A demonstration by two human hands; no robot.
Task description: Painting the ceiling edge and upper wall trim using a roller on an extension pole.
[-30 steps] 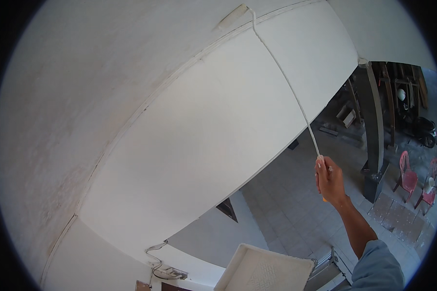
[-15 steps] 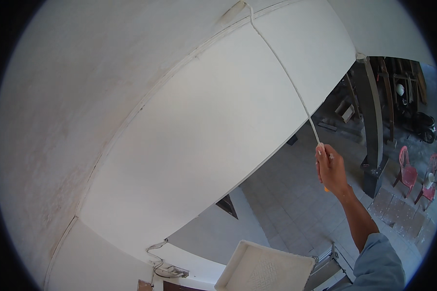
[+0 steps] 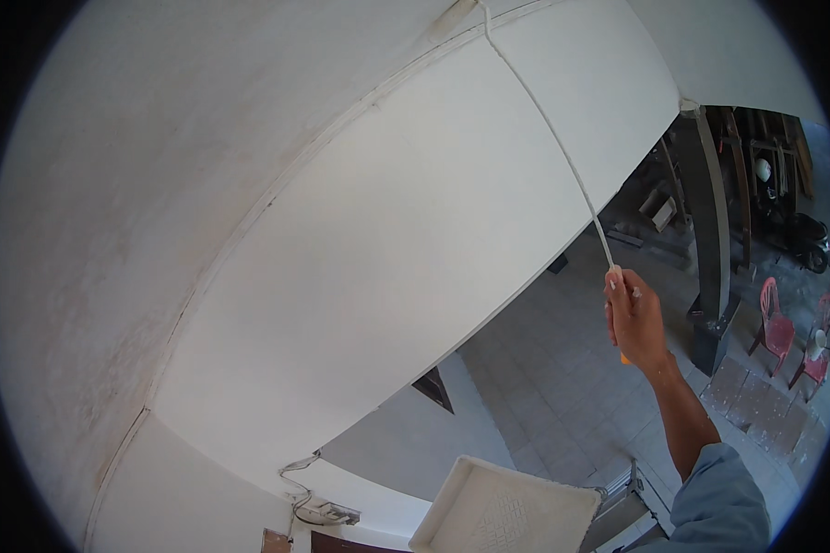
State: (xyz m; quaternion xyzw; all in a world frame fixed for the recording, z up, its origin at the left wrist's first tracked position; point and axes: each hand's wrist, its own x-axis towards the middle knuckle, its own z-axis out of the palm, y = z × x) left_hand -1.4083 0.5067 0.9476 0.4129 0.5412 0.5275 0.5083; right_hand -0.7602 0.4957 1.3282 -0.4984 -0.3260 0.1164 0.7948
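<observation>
My right hand (image 3: 634, 318), flecked with white paint and at the end of a grey-blue sleeve, is closed around the handle of a paint roller. The roller's long, bent white rod (image 3: 553, 138) runs up to the roller head (image 3: 453, 22) at the top edge, against the greyish upper surface (image 3: 203, 138) just beside a cornice line (image 3: 323, 138). Below that line spreads a smooth white band (image 3: 387, 230). A white paint tray (image 3: 503, 507) sits at the lower edge, left of my forearm. My left hand is out of view.
Below lie a tiled floor (image 3: 535, 359), a dark pillar (image 3: 708, 230), red plastic chairs (image 3: 775, 327) with a white container (image 3: 816, 346) on one, a scooter (image 3: 807, 240) with a white helmet (image 3: 763, 170) nearby. Cables (image 3: 295, 488) run along the lower white wall. A metal structure (image 3: 636, 516) stands beside the tray.
My right hand has risen and moved slightly right, and the roller head has slid up toward the top edge. The view has shifted a little.
</observation>
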